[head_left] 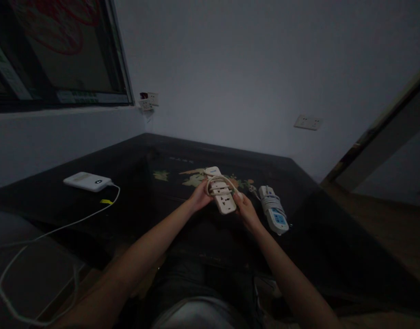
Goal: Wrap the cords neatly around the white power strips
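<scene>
A white power strip point(225, 204) is held in front of me above the dark table, its socket face turned up. Its pale cord point(221, 178) loops around the middle of the strip. My left hand point(200, 197) grips the strip's left side, fingers closed around its edge and the cord. On the other side, my right hand point(246, 209) is closed near the cord's end, at the strip's lower right edge; what exactly its fingers pinch is too dim to make out. Just right of that hand lies a second power strip point(278, 221), blue and white, with its grey cord wound around it.
A white power bank point(87, 181) with a white cable point(119, 194) lies on the left of the dark table point(155, 151). The cable hangs over the near left edge. Wall sockets point(307, 122) are on the back wall, and a window point(69, 50) is at upper left.
</scene>
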The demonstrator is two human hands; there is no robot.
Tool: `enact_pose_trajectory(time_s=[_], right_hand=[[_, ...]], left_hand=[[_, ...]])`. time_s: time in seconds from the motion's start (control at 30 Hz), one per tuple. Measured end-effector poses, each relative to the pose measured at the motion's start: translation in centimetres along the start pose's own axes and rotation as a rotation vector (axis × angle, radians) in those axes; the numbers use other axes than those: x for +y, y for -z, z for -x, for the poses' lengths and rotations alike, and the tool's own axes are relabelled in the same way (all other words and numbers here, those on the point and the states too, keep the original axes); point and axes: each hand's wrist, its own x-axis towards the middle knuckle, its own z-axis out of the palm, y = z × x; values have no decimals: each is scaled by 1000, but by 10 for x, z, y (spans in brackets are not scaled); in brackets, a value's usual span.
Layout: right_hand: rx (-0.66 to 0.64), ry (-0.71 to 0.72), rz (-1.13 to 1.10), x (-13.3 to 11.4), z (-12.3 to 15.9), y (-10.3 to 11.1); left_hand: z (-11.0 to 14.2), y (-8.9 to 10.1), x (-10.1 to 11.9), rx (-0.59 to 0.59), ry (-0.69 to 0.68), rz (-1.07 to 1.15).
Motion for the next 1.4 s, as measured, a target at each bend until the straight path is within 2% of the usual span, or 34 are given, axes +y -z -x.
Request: enact_pose_trajectory(time_s=[0.2,0.3,0.37,0.47,0.53,0.57,0.7,0.8,0.87,1.0,1.1,1.2,1.3,1.4], right_hand=[[-28,-12,-120,3,1,-2],[-19,-15,-205,1,3,-5],[1,7,-251,-1,3,-7],[50,61,-316,-3,1,-8],[106,108,-337,-4,-2,-6],[140,133,-341,-4,-4,-4],[239,195,-374,-6,-7,1],[256,194,-347,-5,-5,0],[274,190,-295,-2,-2,-5],[287,192,-200,5,2,-16],[228,169,-175,3,1,-18],[224,221,-109,-5,-3,-6],[312,319,11,-18,-8,18],[457,385,128,-28,-12,43]], left_hand=[[8,-4,8,-138,113,-100],[14,-6,16,-201,74,-196],[14,-5,19,-140,12,-265],[11,-3,17,90,-105,-401],[8,-1,12,175,-158,-474],[7,-1,8,169,-153,-503],[11,-6,-14,-62,-75,-593],[15,-12,-32,-190,-106,-654],[17,-14,-41,-191,-153,-685],[16,-9,-49,-75,-239,-667],[15,-7,-43,-23,-242,-622],[18,-12,-27,-15,-235,-575],[26,-19,-4,-44,-229,-533],[33,-20,18,-58,-272,-579]])
